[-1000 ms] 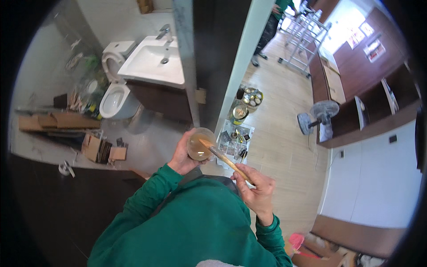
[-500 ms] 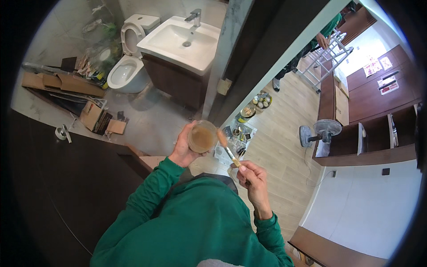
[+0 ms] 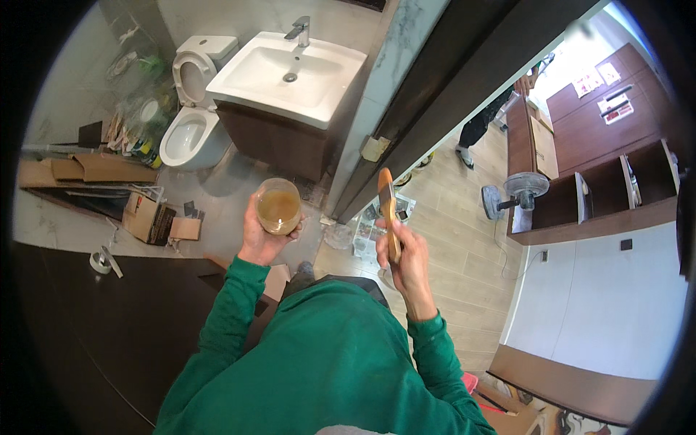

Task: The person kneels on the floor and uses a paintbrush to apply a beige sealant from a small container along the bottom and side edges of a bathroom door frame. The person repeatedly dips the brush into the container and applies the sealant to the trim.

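My left hand [image 3: 262, 239] is closed around a clear round cup [image 3: 278, 207] partly filled with cloudy tan liquid, held in front of the bathroom floor. A paintbrush [image 3: 391, 221] with a wooden handle is gripped in my right hand [image 3: 407, 262], its bristle end pointing up and away from me. The brush stands apart from the cup, to its right, near the dark brown door frame [image 3: 428, 109]. A pale patch [image 3: 375, 148] shows on the frame beyond the brush tip.
Ahead left are a white sink [image 3: 290, 80] and an open toilet [image 3: 192, 138]. Cardboard scraps [image 3: 116, 168] lie on the bathroom floor. At my left, a dark brown panel [image 3: 94, 319] carries a tape roll [image 3: 100, 262]. A fan [image 3: 523, 191] and another person's leg [image 3: 475, 130] are at right.
My left hand has carried the cup left, away from the brush. The brush has turned more upright in my right hand. My view has shifted, and the other person has moved.
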The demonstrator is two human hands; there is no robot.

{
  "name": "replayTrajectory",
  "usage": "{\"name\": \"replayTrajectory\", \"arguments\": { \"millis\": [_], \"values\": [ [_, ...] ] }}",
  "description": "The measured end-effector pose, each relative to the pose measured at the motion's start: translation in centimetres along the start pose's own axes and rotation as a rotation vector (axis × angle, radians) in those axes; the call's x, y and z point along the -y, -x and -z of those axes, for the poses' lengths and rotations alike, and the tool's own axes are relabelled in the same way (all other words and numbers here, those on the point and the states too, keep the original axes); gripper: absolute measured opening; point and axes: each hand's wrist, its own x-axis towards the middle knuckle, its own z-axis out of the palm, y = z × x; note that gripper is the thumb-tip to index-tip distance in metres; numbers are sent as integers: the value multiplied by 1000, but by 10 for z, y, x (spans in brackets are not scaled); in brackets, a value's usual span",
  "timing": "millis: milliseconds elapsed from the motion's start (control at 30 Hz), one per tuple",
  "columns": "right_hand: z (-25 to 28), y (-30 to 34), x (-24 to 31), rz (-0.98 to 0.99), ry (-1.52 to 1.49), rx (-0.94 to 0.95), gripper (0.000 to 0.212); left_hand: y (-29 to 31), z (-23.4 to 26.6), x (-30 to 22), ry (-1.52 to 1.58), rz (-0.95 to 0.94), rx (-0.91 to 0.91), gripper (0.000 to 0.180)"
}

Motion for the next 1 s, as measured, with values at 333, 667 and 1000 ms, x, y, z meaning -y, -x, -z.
{"name": "replayTrajectory", "arguments": {
  "millis": [333,667,1000],
  "values": [
    [-29,-65,30,69,-30,-186,38,3,29,-6,-4,63,-65,71],
    [-34,-37,2,407,153,-135,42,7,27,-15,33,52,-137,67],
    [-25,-88,-38,564,191,-140,39,13,33,-19,8,75,-161,69]
  ]
}}
